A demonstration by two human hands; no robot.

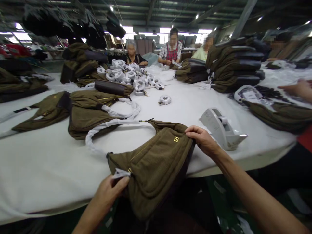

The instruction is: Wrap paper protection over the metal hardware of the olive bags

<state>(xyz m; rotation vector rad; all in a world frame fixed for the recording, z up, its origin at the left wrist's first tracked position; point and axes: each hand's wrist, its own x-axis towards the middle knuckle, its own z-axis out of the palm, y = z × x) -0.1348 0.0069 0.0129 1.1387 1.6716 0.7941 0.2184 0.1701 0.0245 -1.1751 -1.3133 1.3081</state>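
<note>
An olive-green shoulder bag (158, 159) with a gold emblem hangs partly over the table's front edge. Its strap (97, 133), wrapped in white material, loops back over the table. My right hand (203, 139) pinches the bag's right edge near the emblem. At the lower left, my left hand (109, 191) is closed by the zip end, with white wrapping (121, 173) between thumb and fingers. Whether those fingers also grip the bag fabric is hidden. A grey-white tape dispenser (223, 128) stands right of my right hand.
More olive bags (90, 110) lie to the left. White-wrapped straps (126, 76) are heaped at the back, one coil (165, 99) apart. A tall bag stack (235, 66) stands back right. Several people sit beyond; another person's hand (298, 90) is at right.
</note>
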